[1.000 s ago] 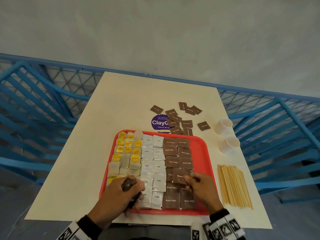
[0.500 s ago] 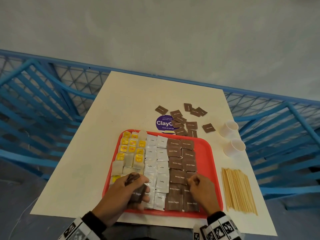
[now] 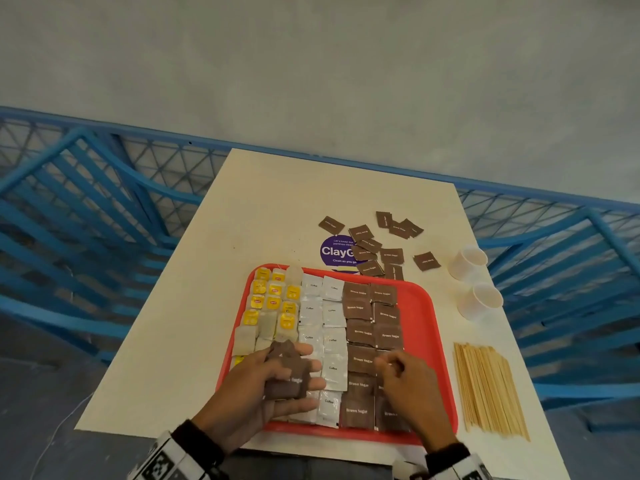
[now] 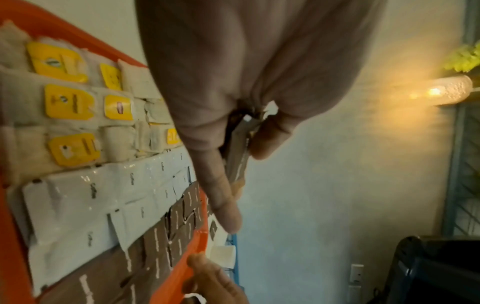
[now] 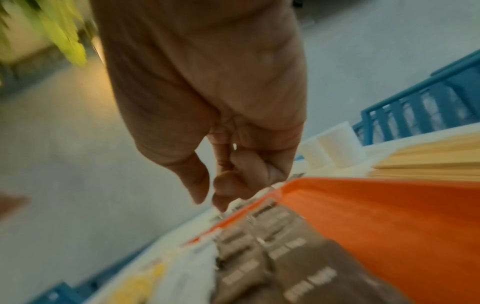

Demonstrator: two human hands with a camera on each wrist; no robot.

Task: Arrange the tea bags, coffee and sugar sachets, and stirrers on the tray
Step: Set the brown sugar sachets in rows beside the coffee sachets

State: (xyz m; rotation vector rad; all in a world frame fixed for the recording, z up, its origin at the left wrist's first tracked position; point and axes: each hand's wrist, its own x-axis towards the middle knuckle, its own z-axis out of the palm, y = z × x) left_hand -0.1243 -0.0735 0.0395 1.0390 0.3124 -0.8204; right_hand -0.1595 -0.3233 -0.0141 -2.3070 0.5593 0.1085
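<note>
A red tray (image 3: 433, 323) holds yellow-tagged tea bags (image 3: 273, 303) on the left, white coffee sachets (image 3: 322, 317) in the middle and brown sugar sachets (image 3: 372, 317) on the right. My left hand (image 3: 306, 382) hovers over the tray's near left and holds a stack of brown sugar sachets (image 3: 284, 362). In the left wrist view, thumb and fingers (image 4: 226, 205) pinch the stack's edge (image 4: 239, 156). My right hand (image 3: 389, 365) is above the near brown sachets. Its fingers (image 5: 233, 185) are curled, with nothing visible in them. Wooden stirrers (image 3: 488, 389) lie on the table right of the tray.
Several loose brown sugar sachets (image 3: 391, 254) lie behind the tray, some over a purple round sticker (image 3: 334, 251). Two white paper cups (image 3: 467, 261) stand at the right edge of the cream table (image 3: 277, 209). Blue railings (image 3: 86, 220) surround the table.
My left hand has turned and spread its fingers, so the brown stack now lies exposed on them. The right hand has stayed over the near brown sachets, and its fingers have curled up.
</note>
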